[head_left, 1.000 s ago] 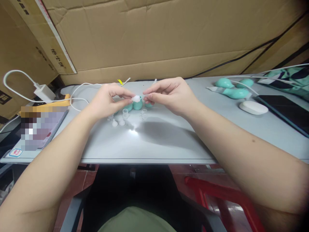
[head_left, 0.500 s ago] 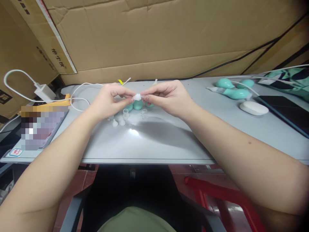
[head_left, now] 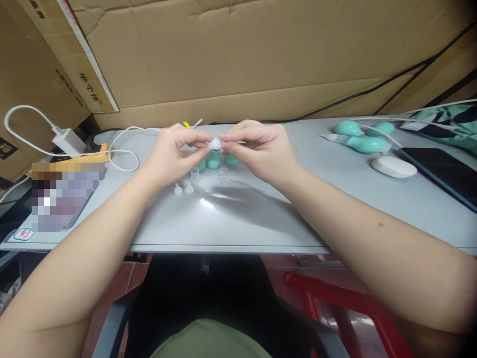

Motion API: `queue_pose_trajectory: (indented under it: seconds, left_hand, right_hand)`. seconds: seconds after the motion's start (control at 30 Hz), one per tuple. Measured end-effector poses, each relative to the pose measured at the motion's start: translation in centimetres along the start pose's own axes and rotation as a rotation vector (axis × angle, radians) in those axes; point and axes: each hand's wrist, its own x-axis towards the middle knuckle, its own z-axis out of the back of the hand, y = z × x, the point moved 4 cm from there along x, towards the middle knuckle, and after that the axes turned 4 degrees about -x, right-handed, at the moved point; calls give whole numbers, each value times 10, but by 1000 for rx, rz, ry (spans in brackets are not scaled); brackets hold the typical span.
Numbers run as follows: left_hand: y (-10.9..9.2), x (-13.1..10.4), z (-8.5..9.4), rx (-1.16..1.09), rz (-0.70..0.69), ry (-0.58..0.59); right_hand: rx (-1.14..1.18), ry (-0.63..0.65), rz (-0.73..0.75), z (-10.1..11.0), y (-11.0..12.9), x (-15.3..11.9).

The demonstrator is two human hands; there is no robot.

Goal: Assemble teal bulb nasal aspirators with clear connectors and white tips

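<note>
My left hand [head_left: 178, 151] and my right hand [head_left: 257, 149] meet above the table, each closed in a fingertip pinch. Between them is a small white piece [head_left: 215, 143], partly covered by the fingers; its kind is unclear. It sits right over the mouth of a teal bottle [head_left: 213, 160]; whether they touch I cannot tell. Two more teal items stand beside that bottle, half hidden by my hands. Just in front are small clear cups [head_left: 195, 173] and two tiny white funnels [head_left: 178, 189].
To the right lie teal bottles [head_left: 367, 144] with white wrapping, a white oval case [head_left: 394, 166] and a dark tablet [head_left: 439, 171]. A phone [head_left: 70, 196], a white charger [head_left: 69, 142] and cables are at left. Cardboard [head_left: 238, 59] walls the back; a red stool [head_left: 346, 298] stands below.
My fingers have drawn closer together around the white piece, and the strip that stretched toward my right fingers is now mostly covered. Both hands stay over the same bottle.
</note>
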Motion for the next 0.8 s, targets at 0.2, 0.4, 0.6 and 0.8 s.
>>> queue_pose_trajectory:
  seconds: [0.2, 0.4, 0.6, 0.8]
  left_hand:
    - [-2, -1, -7, 71, 8, 16]
    - [-1, 0, -5, 120, -7, 16]
    - [0, -1, -5, 227, -61, 27]
    - [-1, -3, -7, 325, -110, 45]
  right_hand:
    - [38, -3, -67, -5, 3, -1]
    - [-37, 10, 3, -3, 4, -3]
    - [110, 0, -49, -5, -1, 0]
    - [324, 83, -205, -8, -8, 3]
